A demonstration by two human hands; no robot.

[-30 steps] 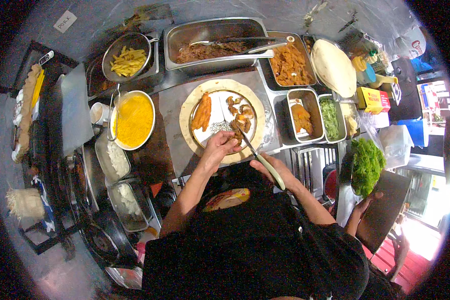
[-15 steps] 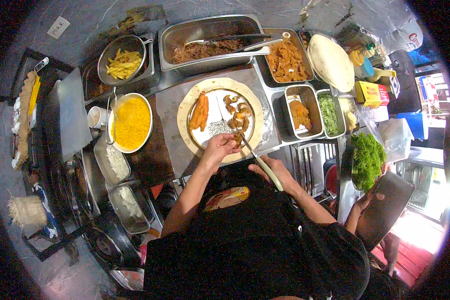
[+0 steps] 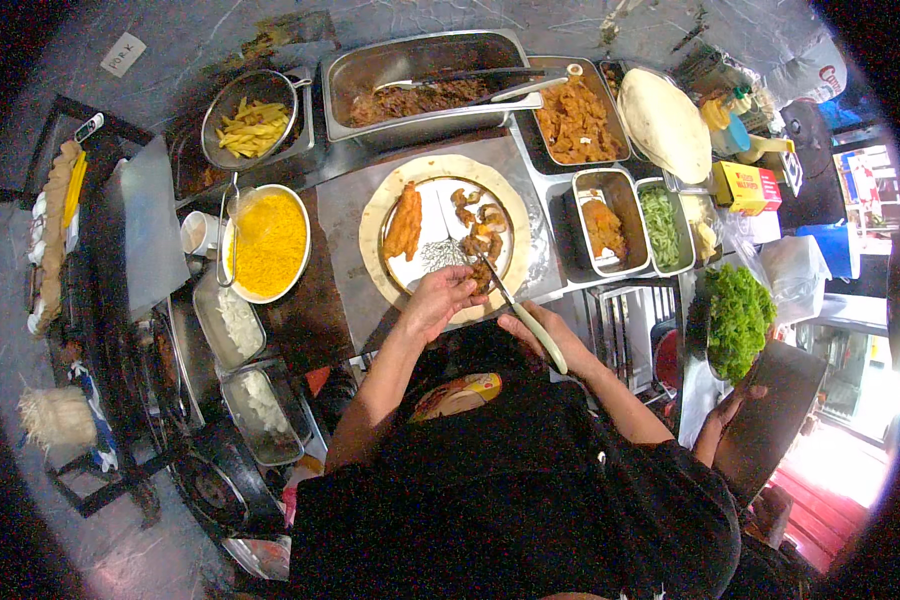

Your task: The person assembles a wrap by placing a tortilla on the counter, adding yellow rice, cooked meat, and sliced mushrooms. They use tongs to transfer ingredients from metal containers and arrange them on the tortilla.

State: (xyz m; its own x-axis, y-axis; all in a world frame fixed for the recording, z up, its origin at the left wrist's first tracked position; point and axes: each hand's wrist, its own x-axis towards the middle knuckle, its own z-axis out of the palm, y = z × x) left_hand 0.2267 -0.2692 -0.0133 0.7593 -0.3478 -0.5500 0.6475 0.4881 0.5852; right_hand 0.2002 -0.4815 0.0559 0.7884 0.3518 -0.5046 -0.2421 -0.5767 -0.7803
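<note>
My left hand (image 3: 443,303) pinches a browned piece of food (image 3: 482,278), perhaps meat, over the near edge of a round plate (image 3: 431,222) with a dark tree-like print. In my right hand (image 3: 555,338) is a cutting tool (image 3: 536,338) with a pale handle and narrow metal blade; its tip meets the held piece. Whether it has a second blade I cannot tell. Cut browned pieces (image 3: 482,235) lie on the plate's right side, and a long orange fried strip (image 3: 404,224) on its left. Beneath the plate is a pale round flatbread (image 3: 374,225) on a grey sheet (image 3: 332,245).
Behind stand a steel pan (image 3: 425,132) of dark meat with tongs and a tray of orange pieces (image 3: 577,120). At left are a bowl of yellow shreds (image 3: 267,247) and a strainer of fries (image 3: 254,128). Lettuce (image 3: 738,325) and another person's hand (image 3: 738,402) are at right.
The scene has shifted slightly right in the picture. More browned pieces show on the plate near the blade tip. Both hands keep nearly the same pose.
</note>
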